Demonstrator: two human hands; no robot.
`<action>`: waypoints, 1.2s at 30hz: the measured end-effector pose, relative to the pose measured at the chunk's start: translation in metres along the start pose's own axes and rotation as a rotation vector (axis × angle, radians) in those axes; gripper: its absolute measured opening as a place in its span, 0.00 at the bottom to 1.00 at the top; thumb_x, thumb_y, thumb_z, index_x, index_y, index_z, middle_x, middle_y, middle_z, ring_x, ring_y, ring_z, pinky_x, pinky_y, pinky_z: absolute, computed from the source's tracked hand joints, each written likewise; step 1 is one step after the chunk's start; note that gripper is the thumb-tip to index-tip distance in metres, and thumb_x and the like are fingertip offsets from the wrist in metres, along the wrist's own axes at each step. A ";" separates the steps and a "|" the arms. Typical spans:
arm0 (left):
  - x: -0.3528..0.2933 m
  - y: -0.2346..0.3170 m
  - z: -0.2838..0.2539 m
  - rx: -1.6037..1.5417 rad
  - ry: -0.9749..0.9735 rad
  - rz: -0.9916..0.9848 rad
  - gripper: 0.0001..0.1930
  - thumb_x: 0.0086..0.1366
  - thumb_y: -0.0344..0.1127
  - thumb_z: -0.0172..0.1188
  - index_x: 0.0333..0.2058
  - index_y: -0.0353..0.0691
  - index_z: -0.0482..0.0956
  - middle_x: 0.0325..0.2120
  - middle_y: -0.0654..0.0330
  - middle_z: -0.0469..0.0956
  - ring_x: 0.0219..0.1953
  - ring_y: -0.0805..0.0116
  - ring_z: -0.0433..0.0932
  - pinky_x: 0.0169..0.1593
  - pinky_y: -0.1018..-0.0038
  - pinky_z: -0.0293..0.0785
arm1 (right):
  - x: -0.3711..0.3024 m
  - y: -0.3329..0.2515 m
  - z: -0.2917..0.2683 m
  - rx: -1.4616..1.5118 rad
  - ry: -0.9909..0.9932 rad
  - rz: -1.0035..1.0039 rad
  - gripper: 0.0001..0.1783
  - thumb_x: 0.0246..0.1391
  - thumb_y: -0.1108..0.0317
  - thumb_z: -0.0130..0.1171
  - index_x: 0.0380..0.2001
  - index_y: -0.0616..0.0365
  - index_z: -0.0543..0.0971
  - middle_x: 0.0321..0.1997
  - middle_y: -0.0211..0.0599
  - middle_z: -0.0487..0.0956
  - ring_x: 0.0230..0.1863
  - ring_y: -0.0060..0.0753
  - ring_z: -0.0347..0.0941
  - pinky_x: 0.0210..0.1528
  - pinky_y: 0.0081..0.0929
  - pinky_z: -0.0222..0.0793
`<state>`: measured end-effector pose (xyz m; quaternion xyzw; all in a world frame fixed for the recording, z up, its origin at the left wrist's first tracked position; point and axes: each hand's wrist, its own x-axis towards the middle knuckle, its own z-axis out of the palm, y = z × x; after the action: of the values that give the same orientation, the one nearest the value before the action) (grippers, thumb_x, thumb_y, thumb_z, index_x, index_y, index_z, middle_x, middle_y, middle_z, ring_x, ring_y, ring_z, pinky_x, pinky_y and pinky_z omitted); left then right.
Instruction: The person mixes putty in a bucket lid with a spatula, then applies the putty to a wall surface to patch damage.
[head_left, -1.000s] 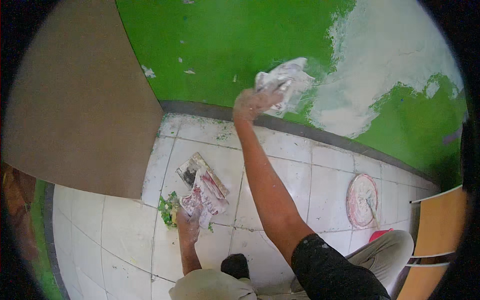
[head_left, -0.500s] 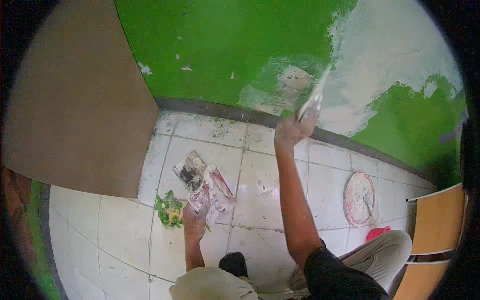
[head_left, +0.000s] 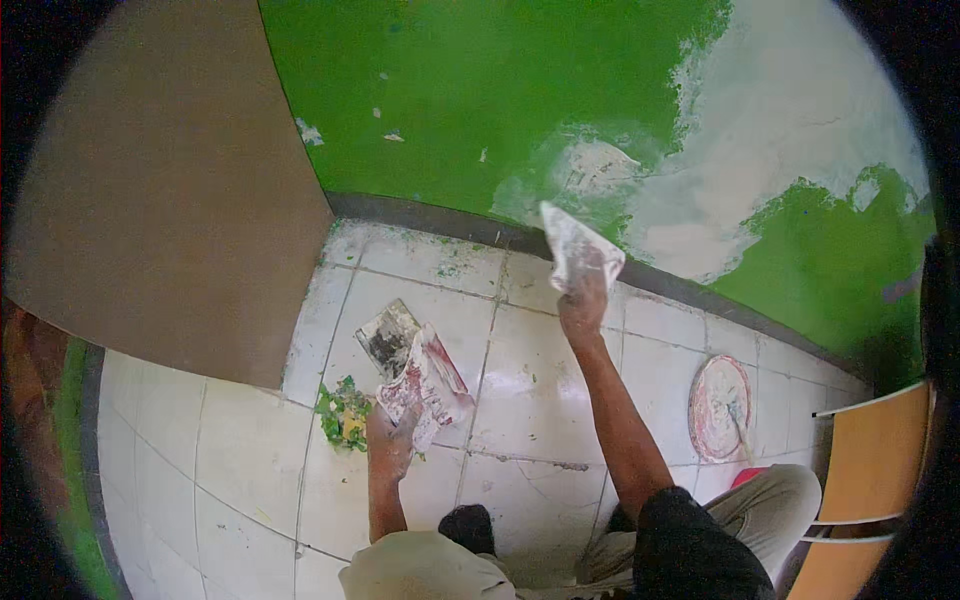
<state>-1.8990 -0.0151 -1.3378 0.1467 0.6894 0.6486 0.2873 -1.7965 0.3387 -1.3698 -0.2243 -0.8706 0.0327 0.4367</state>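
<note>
My right hand (head_left: 582, 308) is closed round a putty scraper (head_left: 580, 250), whose flat face is smeared with white and faint reddish putty. Its blade points up and to the left, in front of the foot of the green wall (head_left: 450, 90). Just above it, a thin whitish patch (head_left: 598, 168) of putty covers part of the paint. Low on the left, my left hand (head_left: 392, 440) grips a putty-smeared plate (head_left: 436, 385), white with red streaks. Against that plate's far side shows a flat metal blade (head_left: 388, 335) with a dark patch; whether I hold it too is unclear.
Green paint flakes (head_left: 345, 412) lie in a heap beside my left hand. A round putty-coated lid or tray (head_left: 720, 408) with a tool on it rests at right, near a partly hidden red container (head_left: 748, 475). A brown panel (head_left: 170, 200) stands left, an orange-tan chair (head_left: 872, 450) right.
My right hand has drawn the scraper down and leftward away from the wall, turning its flat face into view. My left hand stays nearly still; the view has shifted slightly.
</note>
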 end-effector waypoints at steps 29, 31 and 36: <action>-0.031 0.008 0.035 -0.326 -0.083 -0.060 0.17 0.61 0.32 0.63 0.49 0.32 0.76 0.41 0.61 0.79 0.41 0.73 0.76 0.48 0.73 0.73 | 0.092 -0.038 -0.004 -0.131 0.219 -0.159 0.34 0.40 0.82 0.53 0.58 0.65 0.71 0.57 0.58 0.73 0.68 0.56 0.60 0.72 0.52 0.47; -0.028 0.006 0.046 -0.376 -0.100 -0.086 0.18 0.61 0.31 0.62 0.49 0.32 0.76 0.43 0.60 0.79 0.43 0.72 0.76 0.49 0.73 0.72 | 0.060 -0.016 0.016 -0.129 0.116 -0.184 0.35 0.40 0.82 0.53 0.58 0.63 0.71 0.57 0.57 0.73 0.68 0.55 0.59 0.72 0.54 0.47; -0.022 -0.007 0.042 -0.339 -0.106 -0.061 0.18 0.62 0.30 0.61 0.50 0.33 0.75 0.44 0.60 0.78 0.44 0.72 0.76 0.50 0.72 0.71 | 0.025 -0.015 0.006 -0.041 0.057 -0.179 0.35 0.43 0.82 0.53 0.60 0.59 0.71 0.58 0.55 0.73 0.66 0.55 0.63 0.71 0.54 0.50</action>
<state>-1.8560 0.0052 -1.3395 0.1092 0.5581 0.7380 0.3632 -1.8195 0.3363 -1.3511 -0.1552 -0.8748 -0.0310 0.4578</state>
